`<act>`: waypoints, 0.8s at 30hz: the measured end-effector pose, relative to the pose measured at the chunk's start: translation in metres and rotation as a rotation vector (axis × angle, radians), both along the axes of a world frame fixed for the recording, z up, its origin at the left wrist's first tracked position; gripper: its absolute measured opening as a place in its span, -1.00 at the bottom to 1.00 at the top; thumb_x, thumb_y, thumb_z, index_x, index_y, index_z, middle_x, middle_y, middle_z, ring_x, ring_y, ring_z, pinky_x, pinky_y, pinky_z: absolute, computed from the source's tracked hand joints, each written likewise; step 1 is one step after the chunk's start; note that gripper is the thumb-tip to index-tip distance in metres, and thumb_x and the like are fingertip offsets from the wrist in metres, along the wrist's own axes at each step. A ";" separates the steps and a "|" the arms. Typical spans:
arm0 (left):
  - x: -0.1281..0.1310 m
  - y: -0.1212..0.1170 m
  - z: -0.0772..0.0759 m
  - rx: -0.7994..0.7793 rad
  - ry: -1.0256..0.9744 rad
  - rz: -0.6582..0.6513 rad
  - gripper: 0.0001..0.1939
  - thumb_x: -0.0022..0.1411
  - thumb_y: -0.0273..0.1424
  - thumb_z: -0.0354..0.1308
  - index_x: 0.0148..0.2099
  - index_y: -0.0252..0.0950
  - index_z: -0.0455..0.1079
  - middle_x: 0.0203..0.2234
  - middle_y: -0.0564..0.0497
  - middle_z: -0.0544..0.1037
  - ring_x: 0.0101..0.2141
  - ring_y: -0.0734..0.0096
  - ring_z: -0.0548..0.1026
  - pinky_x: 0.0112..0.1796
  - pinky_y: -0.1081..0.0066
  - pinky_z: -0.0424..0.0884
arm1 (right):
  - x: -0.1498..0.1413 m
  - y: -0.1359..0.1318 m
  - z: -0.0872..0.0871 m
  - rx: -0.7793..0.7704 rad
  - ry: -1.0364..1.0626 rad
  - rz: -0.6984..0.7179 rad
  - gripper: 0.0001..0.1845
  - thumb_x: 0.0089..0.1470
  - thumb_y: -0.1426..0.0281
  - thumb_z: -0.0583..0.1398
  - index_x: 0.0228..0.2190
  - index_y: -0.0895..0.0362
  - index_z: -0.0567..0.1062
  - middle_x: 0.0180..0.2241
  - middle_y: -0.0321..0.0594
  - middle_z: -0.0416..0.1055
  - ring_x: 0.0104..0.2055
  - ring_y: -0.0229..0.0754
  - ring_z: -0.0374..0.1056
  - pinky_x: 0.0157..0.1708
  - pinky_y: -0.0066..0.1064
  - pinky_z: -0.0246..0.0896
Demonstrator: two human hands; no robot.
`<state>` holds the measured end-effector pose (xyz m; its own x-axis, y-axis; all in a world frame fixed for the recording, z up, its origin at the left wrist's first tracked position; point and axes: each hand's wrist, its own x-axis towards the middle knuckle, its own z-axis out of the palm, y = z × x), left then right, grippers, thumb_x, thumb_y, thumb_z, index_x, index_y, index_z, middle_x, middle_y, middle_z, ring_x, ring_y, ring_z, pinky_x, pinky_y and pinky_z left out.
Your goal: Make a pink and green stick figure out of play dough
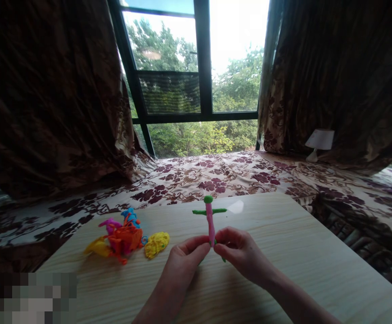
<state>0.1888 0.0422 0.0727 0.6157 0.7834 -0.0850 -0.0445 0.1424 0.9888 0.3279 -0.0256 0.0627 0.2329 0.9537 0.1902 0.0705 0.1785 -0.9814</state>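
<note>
A small modelling-clay figure (pixel 210 222) lies or stands at the middle of the table; I cannot tell which. It has a pink body, a round green head and two thin green arms stretched sideways. My left hand (pixel 186 256) pinches its lower end from the left, thumb and fingers closed. From the right, my right hand (pixel 238 249) pinches the same end. Bits of green clay show between my fingertips, and a green tip pokes out below the right hand. The fingers hide most of the figure's lower part.
Left of my hands lie a flattened yellow clay lump (pixel 157 245) and a heap of orange, pink, blue and yellow clay pieces (pixel 123 238). The pale wooden table (pixel 283 252) meets a flower-patterned cloth (pixel 212 175) under the window. A small white lamp (pixel 320 139) stands far right.
</note>
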 end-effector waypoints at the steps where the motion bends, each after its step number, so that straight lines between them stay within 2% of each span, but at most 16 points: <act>1: 0.000 0.000 0.001 0.020 0.004 0.000 -0.68 -0.04 -0.32 0.21 -0.17 -0.25 0.47 -0.33 -0.02 0.59 -0.23 0.30 0.47 -0.14 0.39 0.30 | 0.001 0.000 0.001 -0.010 -0.015 -0.001 -0.90 -0.07 0.41 0.20 -0.45 0.20 0.47 -0.51 -0.30 0.39 -0.49 -0.32 0.24 -0.51 -0.51 0.12; 7: 0.002 -0.003 0.002 0.112 -0.010 -0.031 -0.72 -0.01 -0.35 0.20 -0.19 -0.26 0.48 -0.32 -0.02 0.59 -0.22 0.27 0.47 -0.13 0.38 0.32 | 0.005 0.001 0.002 0.008 0.028 -0.018 -0.81 -0.04 0.30 0.18 -0.44 0.17 0.50 -0.47 -0.28 0.43 -0.35 -0.21 0.32 -0.36 -0.45 0.18; 10: 0.002 -0.003 -0.001 0.150 0.010 -0.051 -0.72 0.02 -0.35 0.17 -0.17 -0.26 0.47 -0.32 -0.02 0.58 -0.24 0.30 0.47 -0.16 0.39 0.33 | 0.005 0.001 0.001 0.022 0.080 0.006 -0.80 -0.05 0.29 0.19 -0.42 0.17 0.51 -0.46 -0.28 0.44 -0.35 -0.22 0.32 -0.35 -0.45 0.17; 16: 0.001 -0.002 -0.005 0.298 0.113 0.001 -0.78 0.03 -0.32 0.15 -0.26 -0.29 0.46 -0.37 -0.02 0.57 -0.30 0.32 0.47 -0.22 0.41 0.34 | 0.004 0.000 0.002 0.005 0.170 0.044 -0.80 -0.08 0.30 0.22 -0.43 0.19 0.50 -0.46 -0.26 0.43 -0.36 -0.22 0.31 -0.34 -0.44 0.17; 19: 0.002 -0.005 -0.001 0.385 0.166 0.042 -0.82 0.04 -0.30 0.13 -0.32 -0.29 0.45 -0.41 0.00 0.56 -0.33 0.33 0.47 -0.25 0.41 0.34 | 0.004 0.000 0.002 -0.001 0.148 0.052 -0.81 -0.07 0.30 0.21 -0.46 0.20 0.48 -0.48 -0.27 0.41 -0.35 -0.21 0.30 -0.34 -0.44 0.16; 24: 0.002 -0.011 0.010 0.625 0.313 0.080 -0.85 0.09 -0.33 0.05 -0.38 -0.27 0.40 -0.46 0.04 0.50 -0.36 0.37 0.43 -0.26 0.42 0.30 | 0.003 0.001 0.000 0.002 0.101 0.016 -0.83 -0.04 0.35 0.19 -0.50 0.22 0.47 -0.52 -0.29 0.37 -0.41 -0.26 0.26 -0.41 -0.47 0.13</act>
